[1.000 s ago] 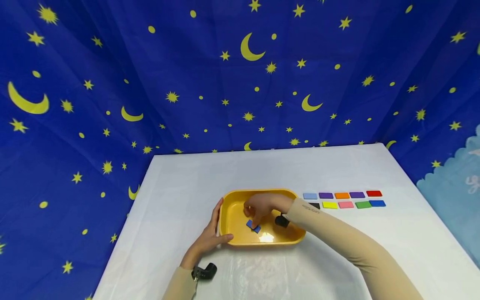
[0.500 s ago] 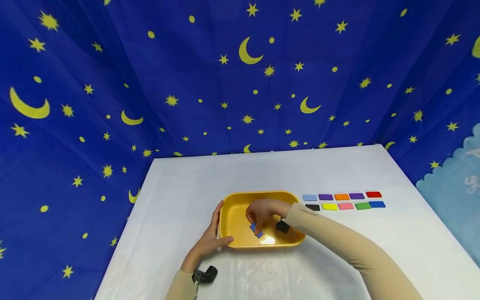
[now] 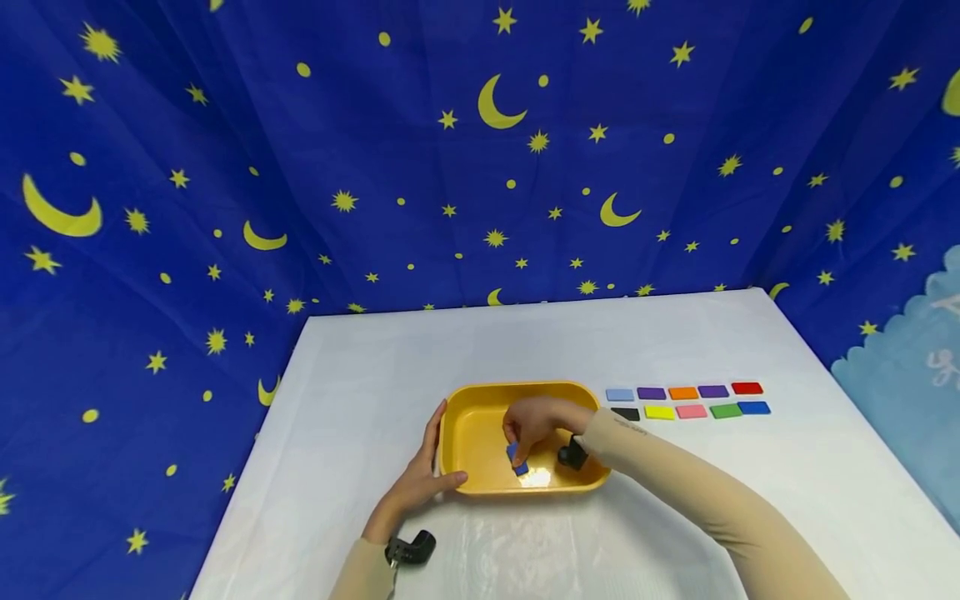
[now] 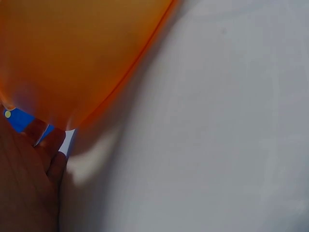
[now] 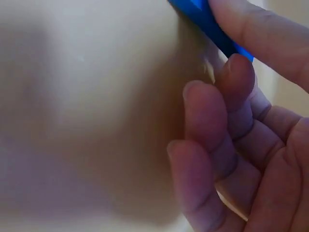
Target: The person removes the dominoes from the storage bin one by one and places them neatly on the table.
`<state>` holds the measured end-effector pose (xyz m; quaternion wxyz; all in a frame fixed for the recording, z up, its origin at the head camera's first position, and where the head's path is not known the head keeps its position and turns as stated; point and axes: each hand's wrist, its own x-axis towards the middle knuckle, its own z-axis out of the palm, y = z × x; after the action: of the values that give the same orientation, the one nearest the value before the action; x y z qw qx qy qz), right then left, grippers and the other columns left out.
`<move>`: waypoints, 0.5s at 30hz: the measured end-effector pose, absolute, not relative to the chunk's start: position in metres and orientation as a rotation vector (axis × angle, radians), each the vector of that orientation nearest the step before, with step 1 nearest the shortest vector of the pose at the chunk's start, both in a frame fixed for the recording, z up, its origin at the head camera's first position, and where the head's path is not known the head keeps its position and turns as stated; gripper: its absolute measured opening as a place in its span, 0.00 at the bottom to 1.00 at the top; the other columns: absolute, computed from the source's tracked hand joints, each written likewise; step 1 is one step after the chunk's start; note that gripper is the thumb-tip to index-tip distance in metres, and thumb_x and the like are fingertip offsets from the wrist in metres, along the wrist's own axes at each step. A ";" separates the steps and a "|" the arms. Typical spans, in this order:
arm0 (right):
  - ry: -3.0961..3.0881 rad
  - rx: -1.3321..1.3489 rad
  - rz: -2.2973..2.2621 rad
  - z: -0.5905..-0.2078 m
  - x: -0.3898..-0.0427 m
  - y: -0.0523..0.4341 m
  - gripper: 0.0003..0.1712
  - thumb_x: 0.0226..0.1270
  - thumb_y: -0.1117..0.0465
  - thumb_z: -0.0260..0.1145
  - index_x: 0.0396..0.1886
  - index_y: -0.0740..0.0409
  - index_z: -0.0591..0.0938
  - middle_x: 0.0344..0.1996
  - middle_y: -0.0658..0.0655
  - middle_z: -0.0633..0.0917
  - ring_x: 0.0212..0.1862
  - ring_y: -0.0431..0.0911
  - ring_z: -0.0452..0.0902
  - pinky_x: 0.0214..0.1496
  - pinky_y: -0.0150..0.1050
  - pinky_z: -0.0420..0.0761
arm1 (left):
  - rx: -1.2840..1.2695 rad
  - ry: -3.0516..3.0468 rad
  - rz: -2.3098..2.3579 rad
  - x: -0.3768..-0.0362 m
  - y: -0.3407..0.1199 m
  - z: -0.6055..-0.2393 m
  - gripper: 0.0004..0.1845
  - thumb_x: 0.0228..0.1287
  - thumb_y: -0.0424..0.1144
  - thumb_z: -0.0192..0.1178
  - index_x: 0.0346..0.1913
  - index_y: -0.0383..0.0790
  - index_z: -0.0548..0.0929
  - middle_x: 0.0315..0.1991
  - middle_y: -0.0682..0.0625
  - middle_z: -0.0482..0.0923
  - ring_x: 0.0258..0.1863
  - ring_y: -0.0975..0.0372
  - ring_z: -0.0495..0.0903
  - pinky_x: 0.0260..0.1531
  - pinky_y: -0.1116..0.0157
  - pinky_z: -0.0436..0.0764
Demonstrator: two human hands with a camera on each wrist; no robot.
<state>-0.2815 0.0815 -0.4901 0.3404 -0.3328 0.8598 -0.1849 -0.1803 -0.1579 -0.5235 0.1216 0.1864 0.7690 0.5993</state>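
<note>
Right hand (image 3: 542,425) pinches blue tile (image 3: 517,457) edgewise inside yellow tray (image 3: 459,425), just above floor. Left hand (image 3: 417,482) grips tray's left rim. Risk: thin pinch slips, tile drops; loosened left grip lets tray slide on table (image 3: 360,400).

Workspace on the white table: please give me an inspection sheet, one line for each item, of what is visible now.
Surface: white table, covered with a smooth sheet.
Job's things: yellow tray; blue tile inside it, pinched by the right hand.
Clutter: two rows of coloured tiles lying flat to the right of the tray.
Grippers: left hand grips the tray's left rim; right hand is inside the tray, its fingers on the blue tile.
Cables: nothing seen.
Surroundings: blue cloth with yellow stars and moons behind the table and at its sides.
</note>
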 end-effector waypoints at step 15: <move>2.330 -0.764 -0.657 -0.493 -0.283 0.094 0.28 0.56 0.52 0.72 0.08 0.49 0.64 0.07 0.44 0.59 0.12 0.38 0.53 0.18 0.32 0.56 | 0.522 2.236 1.745 -0.179 -0.157 -0.522 0.57 0.55 0.37 0.67 0.76 0.44 0.34 0.75 0.41 0.33 0.72 0.48 0.41 0.65 0.42 0.44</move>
<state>-0.2831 0.0944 -0.4934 0.2972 -0.2874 0.8764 -0.2472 -0.1789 -0.1570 -0.5220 0.1285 0.1795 0.7689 0.6000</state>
